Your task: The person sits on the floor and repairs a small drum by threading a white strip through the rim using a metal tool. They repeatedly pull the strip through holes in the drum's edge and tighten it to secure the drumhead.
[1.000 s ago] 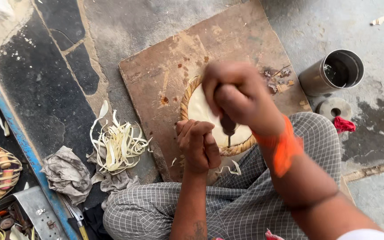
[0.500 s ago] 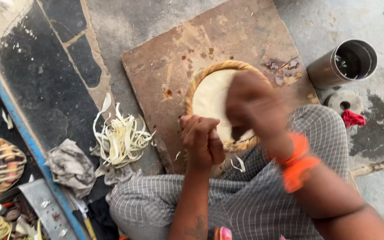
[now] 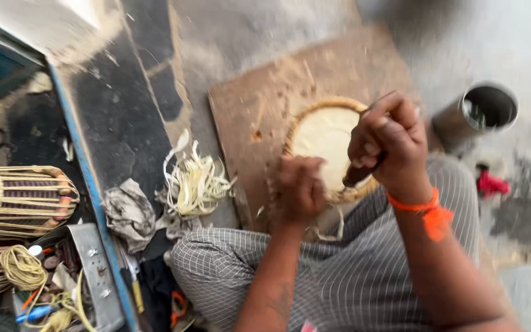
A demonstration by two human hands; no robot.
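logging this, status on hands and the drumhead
Left hand fisted at round drumhead rim. Right hand grips dark tool over it. Nothing in the way.

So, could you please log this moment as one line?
left hand: fist pressed on round drumhead rim | right hand: gripping dark-handled tool over it | base: wooden board

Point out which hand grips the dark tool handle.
The right hand, with the orange wristband; the left hand only presses the round skin disc.

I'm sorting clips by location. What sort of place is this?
Probably a floor-level drum-making workshop: a laced drum lies at left, pale strips litter the stone floor, and a round skin rests on a board.
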